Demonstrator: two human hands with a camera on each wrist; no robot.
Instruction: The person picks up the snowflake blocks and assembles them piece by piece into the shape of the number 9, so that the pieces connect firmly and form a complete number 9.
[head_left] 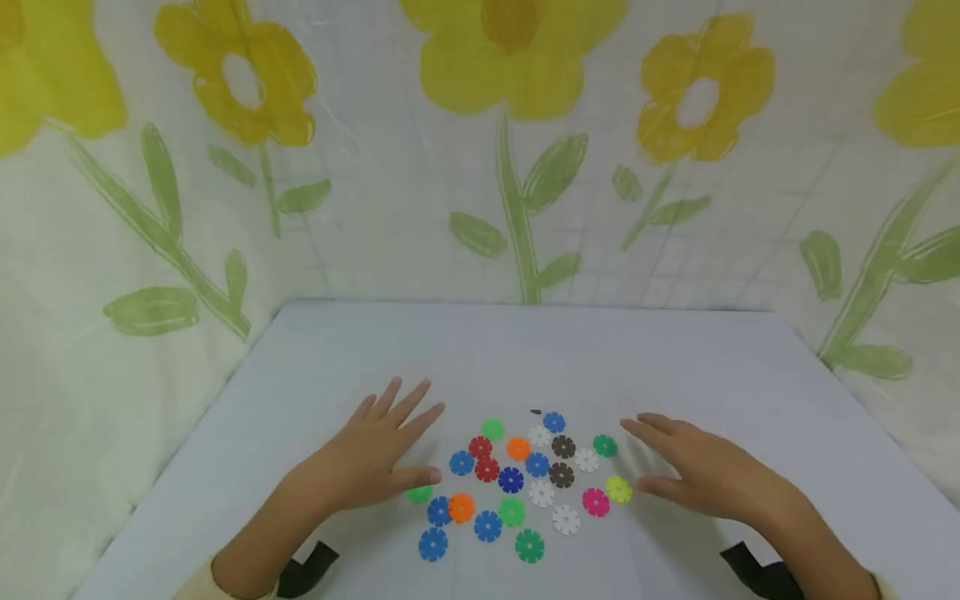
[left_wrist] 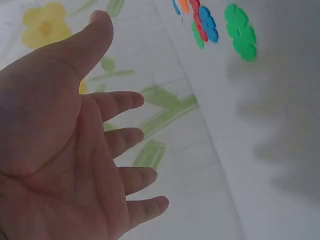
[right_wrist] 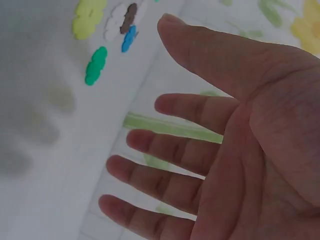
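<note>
Several flat, notched plastic discs lie scattered in the middle of the table, among them an orange disc [head_left: 518,448], a dark blue disc [head_left: 511,480], a pink disc [head_left: 596,502] and a white disc [head_left: 566,520]. My left hand [head_left: 375,454] hovers at the left of the discs with fingers spread, its thumb near a light green disc [left_wrist: 241,32] that it partly covers in the head view. At the other side, my right hand [head_left: 705,467] has its fingers extended, near a yellow disc [head_left: 618,489] and a green disc [right_wrist: 96,66]. Both palms hold nothing.
The white table [head_left: 360,342] reaches back to a curtain [head_left: 375,208] painted with yellow flowers. A small dark piece [head_left: 536,412] lies behind the discs. Black straps [head_left: 309,570] show at the wrists.
</note>
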